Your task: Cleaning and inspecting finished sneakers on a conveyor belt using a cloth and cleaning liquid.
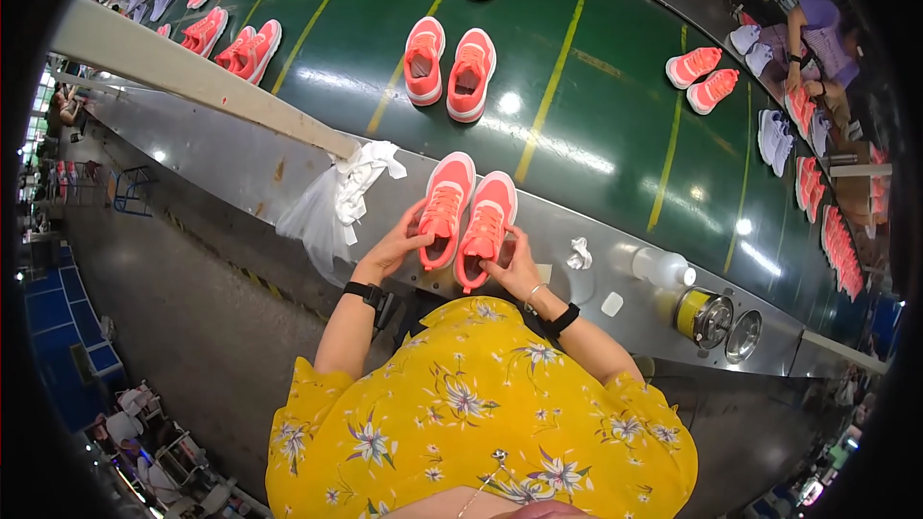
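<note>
A pair of coral-pink sneakers with white soles stands side by side on the metal ledge in front of me, toes pointing away. My left hand [396, 244] grips the left sneaker [447, 200], its thumb at the collar by the tongue and its fingers along the outer side. On the right sneaker [491, 210], my right hand [517, 271] has its thumb at the opening and its fingers along the outer side. Just beyond, another coral pair [468, 72] rests on the green conveyor belt [615, 125].
A pale beam [207, 82] crosses at left, with a plastic bag of white paper [361, 178] hanging at its end. Right along the ledge are crumpled paper [579, 254], a clear bottle [663, 267] and a yellow can [704, 315]. Another person [822, 43] handles shoes across the belt.
</note>
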A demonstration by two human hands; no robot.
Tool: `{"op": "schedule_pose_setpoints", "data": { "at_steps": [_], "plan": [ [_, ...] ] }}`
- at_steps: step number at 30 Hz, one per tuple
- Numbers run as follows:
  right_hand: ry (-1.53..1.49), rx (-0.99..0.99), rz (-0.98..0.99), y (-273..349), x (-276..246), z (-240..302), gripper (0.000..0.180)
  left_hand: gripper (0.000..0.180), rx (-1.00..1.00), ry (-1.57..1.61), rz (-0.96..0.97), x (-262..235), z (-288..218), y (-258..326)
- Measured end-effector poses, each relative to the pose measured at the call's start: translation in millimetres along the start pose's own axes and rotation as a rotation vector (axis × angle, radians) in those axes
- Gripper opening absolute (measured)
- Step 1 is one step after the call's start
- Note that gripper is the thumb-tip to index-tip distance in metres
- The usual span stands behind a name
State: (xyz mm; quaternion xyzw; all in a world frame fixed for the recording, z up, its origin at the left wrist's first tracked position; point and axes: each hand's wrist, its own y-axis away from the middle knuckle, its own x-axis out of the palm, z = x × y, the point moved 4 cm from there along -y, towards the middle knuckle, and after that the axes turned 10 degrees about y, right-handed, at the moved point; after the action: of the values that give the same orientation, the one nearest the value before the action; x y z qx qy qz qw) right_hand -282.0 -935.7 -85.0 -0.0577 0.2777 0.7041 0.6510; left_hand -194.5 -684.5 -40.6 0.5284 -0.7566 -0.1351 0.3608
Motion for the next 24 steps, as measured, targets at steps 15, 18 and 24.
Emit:
{"op": "schedule_pose_setpoints", "data": {
  "at_steps": [15, 18, 24],
  "plan": [
    [-1.180, 0.354, 0.112, 8.0, -37.5, 4.8, 0.037, 0.058, -0.035, 0.252, -0.063, 24.0, 26.3, 15.4],
    [-1.267, 0.378, 0.157, 12.0, -40.7, 16.9, 0.039, 0.054, 0.016, 0.495, 0.110, 33.8, 29.4, 19.6],
    [-1.302, 0.306, 0.231, 15.9, -48.7, 22.2, 0.040, 0.044, 0.063, 0.579, 0.187, 49.7, 19.9, 27.1]
  ]
}}
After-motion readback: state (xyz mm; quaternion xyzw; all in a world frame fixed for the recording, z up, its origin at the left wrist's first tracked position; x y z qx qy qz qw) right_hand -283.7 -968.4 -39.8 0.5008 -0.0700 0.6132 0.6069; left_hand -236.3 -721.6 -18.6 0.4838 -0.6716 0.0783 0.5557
